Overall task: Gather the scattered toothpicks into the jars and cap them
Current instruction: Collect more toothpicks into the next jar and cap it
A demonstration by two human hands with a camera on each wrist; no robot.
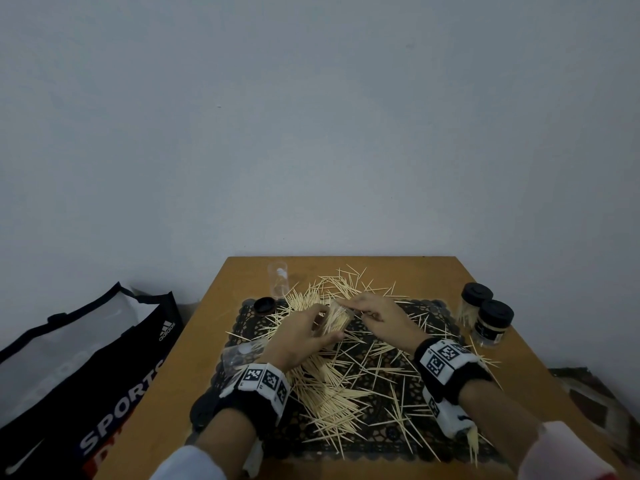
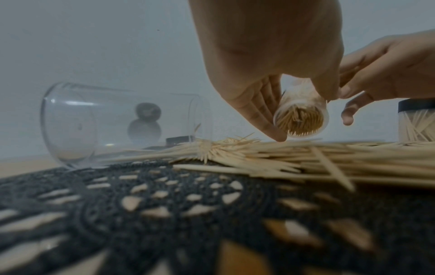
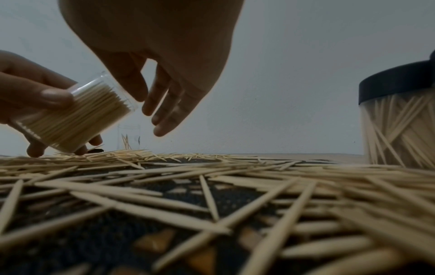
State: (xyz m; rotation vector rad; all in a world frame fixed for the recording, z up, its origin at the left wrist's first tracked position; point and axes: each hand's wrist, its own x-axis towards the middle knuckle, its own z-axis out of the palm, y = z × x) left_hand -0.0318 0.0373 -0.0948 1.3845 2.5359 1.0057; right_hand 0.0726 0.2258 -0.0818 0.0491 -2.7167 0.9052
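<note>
Pale toothpicks (image 1: 341, 393) lie scattered over a black lace mat (image 1: 388, 441) on the wooden table (image 1: 433, 271). My left hand (image 1: 320, 327) grips a tilted clear jar (image 1: 335, 320) packed with toothpicks, just above the pile. In the left wrist view the jar (image 2: 300, 121) shows its toothpick tips between thumb and fingers of the left hand (image 2: 303, 104). My right hand (image 1: 360, 311) is at the jar's upper end. In the right wrist view the right hand (image 3: 150, 111) has its thumb against the jar (image 3: 77, 119) and its fingers hang straight, holding nothing I can see.
Two black-capped jars (image 1: 477, 299) (image 1: 493, 325) full of toothpicks stand at the right edge. A nearly empty clear jar (image 1: 278, 280) stands at the back left, a loose black cap (image 1: 265, 305) beside it. Another clear jar (image 2: 117, 122) lies on its side at left. A sports bag (image 1: 86, 358) is on the floor.
</note>
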